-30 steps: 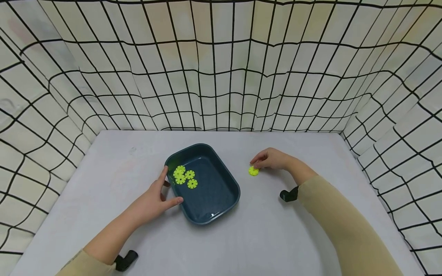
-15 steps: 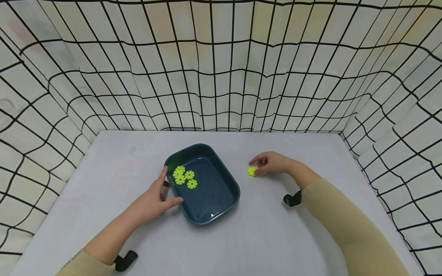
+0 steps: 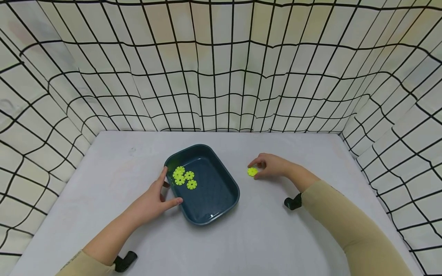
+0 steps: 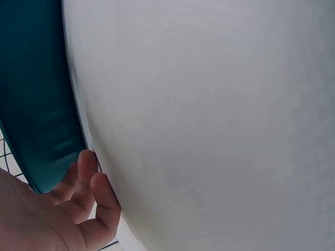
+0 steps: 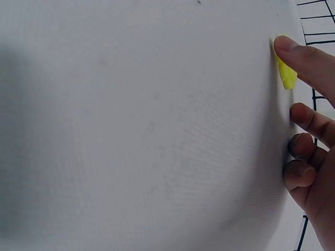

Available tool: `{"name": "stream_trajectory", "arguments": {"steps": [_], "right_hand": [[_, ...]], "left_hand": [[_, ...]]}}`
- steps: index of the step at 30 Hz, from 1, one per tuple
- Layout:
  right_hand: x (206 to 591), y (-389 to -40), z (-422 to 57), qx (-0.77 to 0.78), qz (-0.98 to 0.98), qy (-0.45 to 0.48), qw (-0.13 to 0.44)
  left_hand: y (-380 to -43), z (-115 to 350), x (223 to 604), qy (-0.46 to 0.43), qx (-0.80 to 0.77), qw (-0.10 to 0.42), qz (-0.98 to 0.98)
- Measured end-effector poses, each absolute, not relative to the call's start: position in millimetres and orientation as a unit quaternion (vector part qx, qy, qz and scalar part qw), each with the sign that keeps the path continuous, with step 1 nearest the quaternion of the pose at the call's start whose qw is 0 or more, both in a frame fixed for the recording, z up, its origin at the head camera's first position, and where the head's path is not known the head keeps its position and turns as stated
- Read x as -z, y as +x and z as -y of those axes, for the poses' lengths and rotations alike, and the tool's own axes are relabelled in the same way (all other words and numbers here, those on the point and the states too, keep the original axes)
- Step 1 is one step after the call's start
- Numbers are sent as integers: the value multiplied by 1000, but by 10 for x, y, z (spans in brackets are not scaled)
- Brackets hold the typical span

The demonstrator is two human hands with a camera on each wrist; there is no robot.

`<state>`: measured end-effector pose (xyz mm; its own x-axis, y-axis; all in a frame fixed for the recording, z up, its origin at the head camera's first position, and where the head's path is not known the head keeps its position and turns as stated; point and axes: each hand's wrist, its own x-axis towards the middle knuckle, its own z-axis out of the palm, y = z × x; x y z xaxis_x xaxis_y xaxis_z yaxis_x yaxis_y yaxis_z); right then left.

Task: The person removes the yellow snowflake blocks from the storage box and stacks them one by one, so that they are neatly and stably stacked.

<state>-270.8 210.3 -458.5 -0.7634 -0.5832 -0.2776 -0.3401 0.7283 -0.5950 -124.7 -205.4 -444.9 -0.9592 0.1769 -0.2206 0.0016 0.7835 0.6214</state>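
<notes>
A dark teal rectangular tray [image 3: 215, 197] with rounded corners sits on the white surface in the head view. Several yellow-green notched plastic discs [image 3: 191, 184] lie at its left side, some overlapping. My left hand [image 3: 152, 201] rests spread against the tray's left side, its index fingertip and thumb tip at the rim. In the left wrist view, fingers touch the tray's outer wall [image 4: 39, 99]. Right of the tray, my right hand [image 3: 272, 166] pinches a single yellow-green notched disc [image 3: 252, 171] between thumb and index finger, close to the white surface. The other right fingers are bent.
White cloth [image 3: 241, 245] covers the work surface. Behind and at both sides stand pale walls with black grid netting [image 3: 221, 84]. A black device [image 3: 126, 261] is on the left wrist, and another black device [image 3: 293, 202] is on the right wrist.
My right thumb and index finger have shifted around the single disc, from its upper right edge to opposite edges. The disc has moved slightly left. My left hand and the tray stay put.
</notes>
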Motion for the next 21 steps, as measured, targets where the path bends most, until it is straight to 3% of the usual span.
{"name": "stream_trajectory", "arguments": {"steps": [21], "right_hand": [[4641, -2739, -2115, 264, -901, -260, 227]], "left_hand": [[-1240, 2051, 4453, 46, -326, 136, -934]]}}
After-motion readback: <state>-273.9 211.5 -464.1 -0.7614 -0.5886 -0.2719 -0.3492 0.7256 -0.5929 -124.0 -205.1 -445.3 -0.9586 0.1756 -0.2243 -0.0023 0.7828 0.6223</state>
